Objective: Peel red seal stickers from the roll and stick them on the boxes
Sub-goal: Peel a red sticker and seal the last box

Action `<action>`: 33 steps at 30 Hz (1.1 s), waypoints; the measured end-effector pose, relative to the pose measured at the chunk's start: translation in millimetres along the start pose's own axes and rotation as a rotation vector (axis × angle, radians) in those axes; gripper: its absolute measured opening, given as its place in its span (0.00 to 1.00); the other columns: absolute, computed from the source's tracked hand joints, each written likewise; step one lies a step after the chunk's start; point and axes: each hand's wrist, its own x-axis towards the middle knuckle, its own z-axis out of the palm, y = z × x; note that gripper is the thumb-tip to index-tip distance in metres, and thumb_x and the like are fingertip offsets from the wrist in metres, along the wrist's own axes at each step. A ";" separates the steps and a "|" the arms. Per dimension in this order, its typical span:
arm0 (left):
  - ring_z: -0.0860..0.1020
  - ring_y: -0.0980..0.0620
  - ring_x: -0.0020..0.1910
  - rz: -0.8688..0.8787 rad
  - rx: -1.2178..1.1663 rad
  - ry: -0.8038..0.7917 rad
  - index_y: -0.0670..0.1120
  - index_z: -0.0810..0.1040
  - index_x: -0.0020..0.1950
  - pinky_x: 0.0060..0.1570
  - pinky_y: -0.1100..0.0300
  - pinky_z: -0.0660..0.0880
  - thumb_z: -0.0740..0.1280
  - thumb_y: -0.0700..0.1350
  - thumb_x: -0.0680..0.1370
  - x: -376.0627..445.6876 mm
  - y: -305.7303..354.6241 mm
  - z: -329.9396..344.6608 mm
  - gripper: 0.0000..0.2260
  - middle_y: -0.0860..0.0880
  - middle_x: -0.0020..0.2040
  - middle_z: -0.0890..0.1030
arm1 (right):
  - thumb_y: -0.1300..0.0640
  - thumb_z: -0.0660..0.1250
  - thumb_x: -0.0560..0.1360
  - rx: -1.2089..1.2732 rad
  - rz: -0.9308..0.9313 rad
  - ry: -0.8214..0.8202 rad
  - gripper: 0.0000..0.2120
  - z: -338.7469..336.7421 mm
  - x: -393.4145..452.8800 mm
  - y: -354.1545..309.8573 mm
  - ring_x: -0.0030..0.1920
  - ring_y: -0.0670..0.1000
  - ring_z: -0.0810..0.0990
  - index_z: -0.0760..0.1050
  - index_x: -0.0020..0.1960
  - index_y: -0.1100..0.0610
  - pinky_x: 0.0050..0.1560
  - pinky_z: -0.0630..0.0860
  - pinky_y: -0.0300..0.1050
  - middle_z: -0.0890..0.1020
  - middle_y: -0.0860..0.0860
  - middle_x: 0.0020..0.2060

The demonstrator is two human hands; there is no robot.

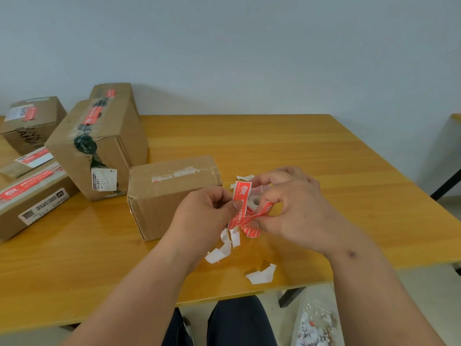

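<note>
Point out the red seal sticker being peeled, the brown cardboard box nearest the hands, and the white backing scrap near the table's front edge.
Red seal sticker [241,193]: head view, on its printed upper end.
Brown cardboard box nearest the hands [172,176]: head view, on its top face.
White backing scrap [260,275]: head view, on its middle.

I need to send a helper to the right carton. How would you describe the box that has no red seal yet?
On the yellow wooden table, look just left of the hands. The unsealed box lies alone in the middle, apart from the cluster of boxes at the left. Its top shows only torn white tape residue, while the others carry red stickers.
</note>
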 end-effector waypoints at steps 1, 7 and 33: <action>0.74 0.50 0.32 0.003 0.004 0.008 0.49 0.82 0.39 0.39 0.52 0.76 0.68 0.48 0.79 0.3 -0.3 0.2 0.09 0.46 0.35 0.82 | 0.44 0.77 0.65 0.004 0.000 0.003 0.08 -0.1 -0.2 -0.2 0.63 0.41 0.59 0.83 0.43 0.43 0.62 0.51 0.45 0.72 0.31 0.58; 0.74 0.56 0.28 0.016 0.030 0.053 0.50 0.81 0.41 0.32 0.59 0.75 0.67 0.48 0.79 0.5 -2.3 1.5 0.09 0.49 0.31 0.81 | 0.46 0.78 0.63 0.030 -0.002 0.000 0.08 -1.1 -1.1 -1.8 0.63 0.40 0.60 0.79 0.33 0.41 0.61 0.51 0.45 0.74 0.32 0.58; 0.79 0.59 0.31 -0.013 0.024 -0.130 0.45 0.83 0.44 0.33 0.70 0.73 0.69 0.46 0.78 -17.3 11.6 -23.3 0.06 0.50 0.34 0.83 | 0.53 0.69 0.76 0.432 0.134 0.198 0.04 1.6 7.2 -31.7 0.30 0.39 0.78 0.80 0.43 0.47 0.24 0.69 0.30 0.79 0.42 0.35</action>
